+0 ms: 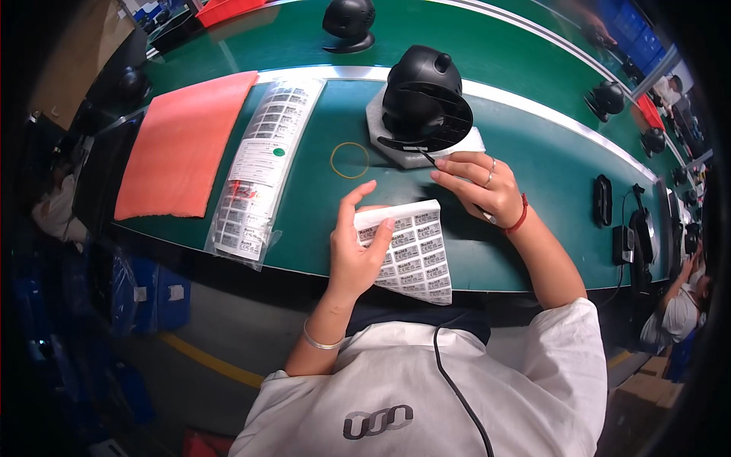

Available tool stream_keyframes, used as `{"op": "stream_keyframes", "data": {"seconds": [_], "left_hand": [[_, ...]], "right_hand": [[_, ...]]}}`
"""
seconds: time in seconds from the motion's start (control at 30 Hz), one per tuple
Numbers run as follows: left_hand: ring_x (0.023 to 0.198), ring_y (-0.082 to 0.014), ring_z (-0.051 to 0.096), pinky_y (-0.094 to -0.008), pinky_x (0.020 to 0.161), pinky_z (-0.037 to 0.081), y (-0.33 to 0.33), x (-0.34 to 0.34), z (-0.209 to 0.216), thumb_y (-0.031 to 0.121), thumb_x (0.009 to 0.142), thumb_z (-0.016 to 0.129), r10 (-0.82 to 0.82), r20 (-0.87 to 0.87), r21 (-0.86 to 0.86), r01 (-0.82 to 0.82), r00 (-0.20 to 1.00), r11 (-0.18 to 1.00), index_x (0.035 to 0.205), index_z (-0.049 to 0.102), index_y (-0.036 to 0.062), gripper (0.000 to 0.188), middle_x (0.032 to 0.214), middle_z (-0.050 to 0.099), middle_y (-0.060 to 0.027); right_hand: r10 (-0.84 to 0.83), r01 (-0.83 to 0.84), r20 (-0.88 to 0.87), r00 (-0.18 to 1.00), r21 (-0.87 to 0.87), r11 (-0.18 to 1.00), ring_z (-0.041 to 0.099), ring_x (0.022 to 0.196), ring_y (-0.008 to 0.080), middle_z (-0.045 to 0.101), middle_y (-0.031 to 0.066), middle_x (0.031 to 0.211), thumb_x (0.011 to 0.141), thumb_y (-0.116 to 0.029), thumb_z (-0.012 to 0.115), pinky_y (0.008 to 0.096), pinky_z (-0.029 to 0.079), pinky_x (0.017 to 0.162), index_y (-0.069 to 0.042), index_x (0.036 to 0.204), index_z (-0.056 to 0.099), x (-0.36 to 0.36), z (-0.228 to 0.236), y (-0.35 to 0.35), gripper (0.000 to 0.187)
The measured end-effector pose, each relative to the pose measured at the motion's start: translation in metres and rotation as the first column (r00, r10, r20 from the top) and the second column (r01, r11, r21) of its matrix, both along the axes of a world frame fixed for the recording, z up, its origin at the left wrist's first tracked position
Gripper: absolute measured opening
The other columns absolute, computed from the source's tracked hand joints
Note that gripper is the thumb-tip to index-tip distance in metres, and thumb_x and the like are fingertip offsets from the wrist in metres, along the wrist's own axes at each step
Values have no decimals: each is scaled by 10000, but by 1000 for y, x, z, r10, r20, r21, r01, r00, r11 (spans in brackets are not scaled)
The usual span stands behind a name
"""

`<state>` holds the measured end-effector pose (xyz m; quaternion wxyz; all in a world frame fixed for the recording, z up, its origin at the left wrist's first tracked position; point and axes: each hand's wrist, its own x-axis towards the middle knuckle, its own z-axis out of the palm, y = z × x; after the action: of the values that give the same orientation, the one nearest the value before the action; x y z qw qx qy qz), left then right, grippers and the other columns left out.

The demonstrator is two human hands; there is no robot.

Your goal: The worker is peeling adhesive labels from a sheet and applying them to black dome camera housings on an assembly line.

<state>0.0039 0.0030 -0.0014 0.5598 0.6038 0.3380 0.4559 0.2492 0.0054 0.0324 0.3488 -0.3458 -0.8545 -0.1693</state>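
Note:
My left hand (355, 247) holds a white sheet of small printed stickers (413, 255) by its left edge, thumb raised above it. My right hand (478, 183) grips thin dark tweezers (426, 158), whose tip touches a small white label on the underside of a black rounded device (425, 97). That device lies tilted on a white foam pad (472, 145) on the green bench (304, 206). A ring sits on my right hand's finger, a red band on its wrist, and a silver bangle on my left wrist.
A clear bag of sticker sheets (259, 164) and an orange cloth (186, 145) lie to the left. A yellow rubber band (349, 160) rests by the pad. More black devices (349, 21) stand on the belt behind. Other workers sit at far right.

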Motion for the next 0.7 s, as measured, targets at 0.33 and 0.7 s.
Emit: {"op": "stream_keyframes", "data": {"seconds": [0.33, 0.7], "left_hand": [[804, -114, 644, -267, 716, 515, 3, 0, -1, 0, 842, 630, 16, -62, 41, -13, 998, 999, 1249, 536, 58, 422, 904, 681, -79], [578, -40, 501, -213, 532, 395, 3, -5, -11, 293, 984, 554, -29, -7, -26, 29, 1000, 999, 961, 730, 6, 337, 600, 579, 10]], "right_hand": [[64, -68, 75, 995, 52, 996, 672, 871, 258, 682, 104, 960, 734, -142, 610, 354, 581, 710, -16, 958, 711, -12, 15, -22, 277], [228, -231, 41, 973, 73, 970, 680, 833, 215, 683, 86, 938, 667, -47, 669, 288, 576, 672, -24, 923, 719, -34, 29, -41, 262]]}}
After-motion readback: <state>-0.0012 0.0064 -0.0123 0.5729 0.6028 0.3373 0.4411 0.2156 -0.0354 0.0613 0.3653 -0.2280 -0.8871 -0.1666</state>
